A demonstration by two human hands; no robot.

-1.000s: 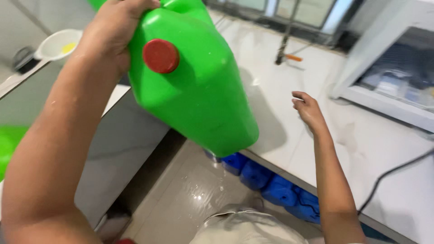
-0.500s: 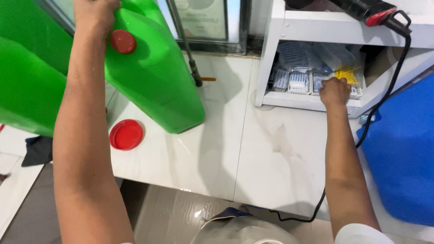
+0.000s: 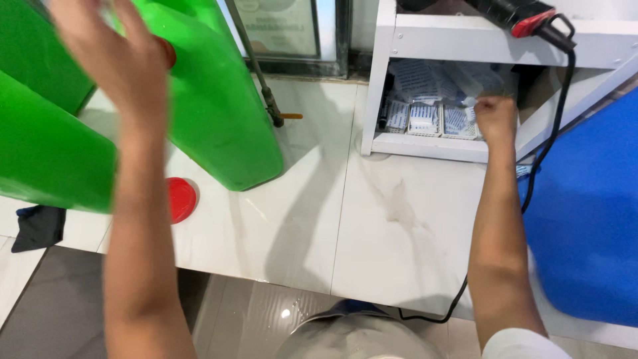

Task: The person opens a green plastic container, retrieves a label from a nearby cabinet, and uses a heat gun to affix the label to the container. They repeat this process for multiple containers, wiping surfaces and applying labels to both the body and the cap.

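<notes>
head cam | looks steeply down, slightly forward | close over counter [image 3: 372,219] | probably standing height

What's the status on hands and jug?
Left hand open, raised off green jug. Right hand closed among small packets in white shelf. Red cap loose on counter.

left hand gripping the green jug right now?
No: the left hand is open with fingers spread, raised in front of the green jug, not closed on it, while the right hand reaches into the white shelf.
</notes>
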